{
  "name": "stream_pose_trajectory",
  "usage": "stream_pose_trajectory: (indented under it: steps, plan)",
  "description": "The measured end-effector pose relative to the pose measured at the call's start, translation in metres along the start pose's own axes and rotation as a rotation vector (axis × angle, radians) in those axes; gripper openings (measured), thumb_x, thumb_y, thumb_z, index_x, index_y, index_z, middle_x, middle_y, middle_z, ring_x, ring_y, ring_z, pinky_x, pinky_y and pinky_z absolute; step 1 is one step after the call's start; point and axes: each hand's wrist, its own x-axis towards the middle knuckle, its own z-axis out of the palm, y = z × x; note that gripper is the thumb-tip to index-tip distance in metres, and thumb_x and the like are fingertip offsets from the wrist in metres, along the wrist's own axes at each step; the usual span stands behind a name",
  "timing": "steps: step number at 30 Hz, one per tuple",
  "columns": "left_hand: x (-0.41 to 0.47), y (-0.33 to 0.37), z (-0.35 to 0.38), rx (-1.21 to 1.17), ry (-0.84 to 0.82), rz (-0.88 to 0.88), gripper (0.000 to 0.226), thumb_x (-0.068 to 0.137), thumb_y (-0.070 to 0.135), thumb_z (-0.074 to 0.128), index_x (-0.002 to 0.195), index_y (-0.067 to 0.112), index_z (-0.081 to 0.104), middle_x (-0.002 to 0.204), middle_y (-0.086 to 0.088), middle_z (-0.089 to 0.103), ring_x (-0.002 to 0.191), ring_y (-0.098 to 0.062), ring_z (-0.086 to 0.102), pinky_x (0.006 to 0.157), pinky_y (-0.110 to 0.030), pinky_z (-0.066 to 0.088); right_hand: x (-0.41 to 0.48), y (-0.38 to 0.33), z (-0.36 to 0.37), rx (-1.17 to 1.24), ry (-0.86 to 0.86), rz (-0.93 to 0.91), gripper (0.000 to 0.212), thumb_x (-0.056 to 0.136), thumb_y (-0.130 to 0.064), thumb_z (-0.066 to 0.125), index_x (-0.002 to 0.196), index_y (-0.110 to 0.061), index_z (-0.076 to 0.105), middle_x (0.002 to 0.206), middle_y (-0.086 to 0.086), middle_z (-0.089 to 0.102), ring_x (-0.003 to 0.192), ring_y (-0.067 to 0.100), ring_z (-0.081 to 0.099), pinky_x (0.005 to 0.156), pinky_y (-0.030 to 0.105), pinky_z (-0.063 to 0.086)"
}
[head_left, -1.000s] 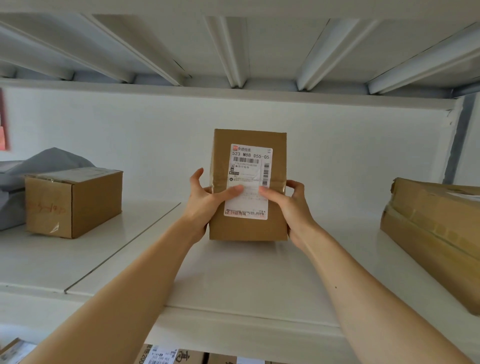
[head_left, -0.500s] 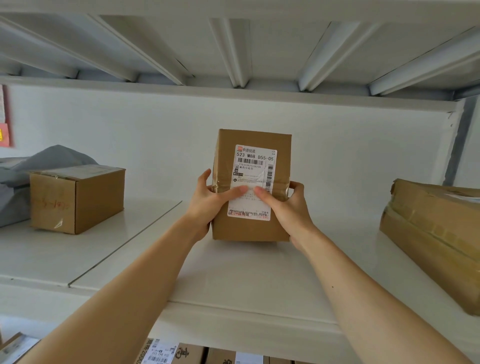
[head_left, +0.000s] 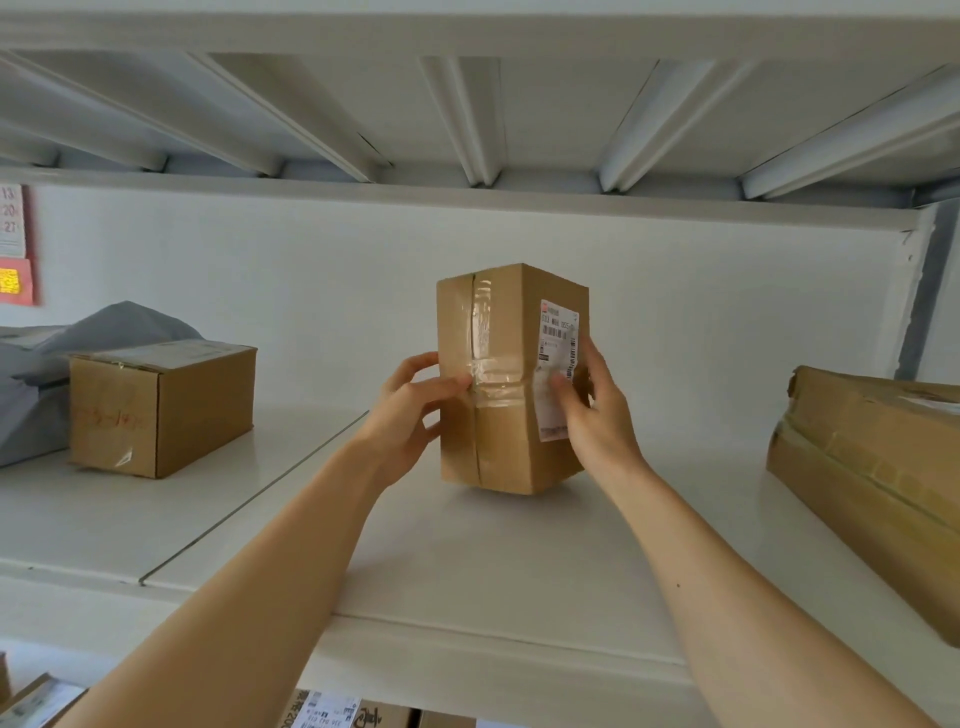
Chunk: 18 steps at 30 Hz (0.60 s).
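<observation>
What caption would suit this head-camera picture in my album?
A person's left hand and right hand hold a taped cardboard box upright at a white shelf.

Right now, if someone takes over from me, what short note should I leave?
Left grip: holds the taped face of the tall brown cardboard box.
Right grip: holds the side with the white paper label, thumb on it.
Box: upright over the white metal shelf, one corner towards us; touching or not, I cannot tell.
Done: box turned; label faced us a second ago.
Left: probably set it flat, release.
</observation>
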Motion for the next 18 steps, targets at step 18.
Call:
stream_pose_trajectory:
  steps: [18]
  plan:
    - [-0.005, -0.007, 0.013, 0.336, -0.191, 0.084, 0.102, 0.061, 0.056, 0.084, 0.148, 0.056, 0.029, 0.139, 0.011, 0.056, 0.122, -0.013, 0.061, 0.104, -0.039, 0.051, -0.004, -0.009, 0.005, 0.362, -0.105, 0.221, 0.059, 0.079, -0.044, 0.076, 0.129, -0.017, 0.059, 0.113, -0.006, 0.072, 0.103, 0.011, 0.07, 0.097, 0.036, 0.055]
